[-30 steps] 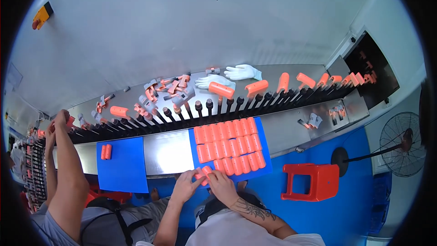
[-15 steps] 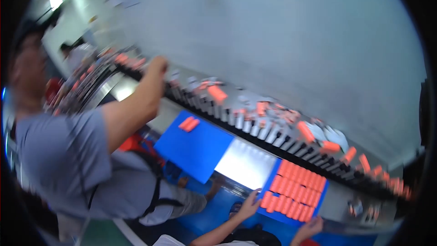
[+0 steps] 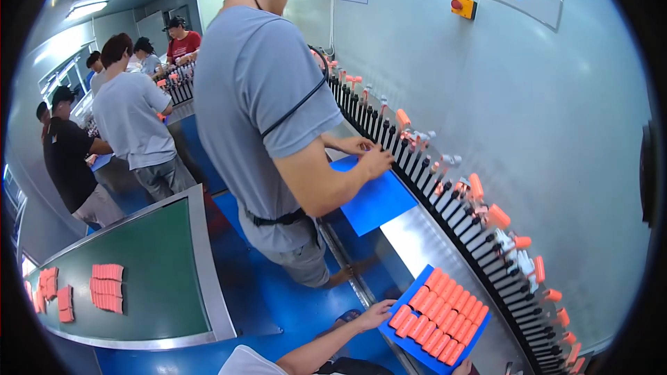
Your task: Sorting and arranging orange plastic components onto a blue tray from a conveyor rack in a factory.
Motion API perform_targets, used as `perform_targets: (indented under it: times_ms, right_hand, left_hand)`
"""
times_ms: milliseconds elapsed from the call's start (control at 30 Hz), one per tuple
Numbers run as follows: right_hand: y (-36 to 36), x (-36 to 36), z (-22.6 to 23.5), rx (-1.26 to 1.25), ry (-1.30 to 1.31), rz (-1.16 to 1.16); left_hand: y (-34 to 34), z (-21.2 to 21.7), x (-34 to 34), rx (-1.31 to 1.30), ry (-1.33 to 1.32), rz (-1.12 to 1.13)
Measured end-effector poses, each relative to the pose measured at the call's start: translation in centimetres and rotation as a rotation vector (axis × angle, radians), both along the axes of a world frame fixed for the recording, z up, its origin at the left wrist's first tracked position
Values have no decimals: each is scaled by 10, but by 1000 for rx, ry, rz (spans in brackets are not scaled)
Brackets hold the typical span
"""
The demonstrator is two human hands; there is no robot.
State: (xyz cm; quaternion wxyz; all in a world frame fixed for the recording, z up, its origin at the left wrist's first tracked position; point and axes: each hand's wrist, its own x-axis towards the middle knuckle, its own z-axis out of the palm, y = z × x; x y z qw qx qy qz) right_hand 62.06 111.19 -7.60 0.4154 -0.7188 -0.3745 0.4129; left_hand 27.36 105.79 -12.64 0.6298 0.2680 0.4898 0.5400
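A blue tray (image 3: 479,326) packed with rows of orange cylinders (image 3: 439,314) lies on the steel bench at the lower right. My left hand (image 3: 375,314) reaches in from the bottom edge, its fingers stretched to the tray's near left corner, nothing visibly held. Only a sliver of my right hand (image 3: 463,368) shows at the bottom edge by the tray's near right corner. Behind the tray runs a conveyor of black pegs (image 3: 465,215), some carrying orange caps (image 3: 499,217).
A co-worker in a grey shirt (image 3: 267,111) stands close on my left, hands over a second blue tray (image 3: 375,201). Several more people work further back. A green-topped table (image 3: 149,271) with orange pieces is at lower left. A grey wall backs the conveyor.
The view has swung from looking down on the conveyor to looking left along the line; the co-worker now fills the middle. My hands stay at the tray's near edge.
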Motion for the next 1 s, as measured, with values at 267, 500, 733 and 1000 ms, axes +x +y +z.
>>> perform_targets:
  times_ms: [267, 500, 733, 1000]
  right_hand:
    - [-15, -9, -44, 54, -52, 262]
    - [-84, -89, -103, 54, 237, 525]
    - [-188, -238, -38, -92, 296, 866]
    - [-292, -352, -35, -78, 194, 1196]
  left_hand:
    - [-118, -5, -5, -124, -4, 316]
    - [-286, 29, -22, -188, -12, 711]
    - [-444, 47, -58, -146, 86, 1130]
    - [-589, 43, -80, -134, -54, 1429]
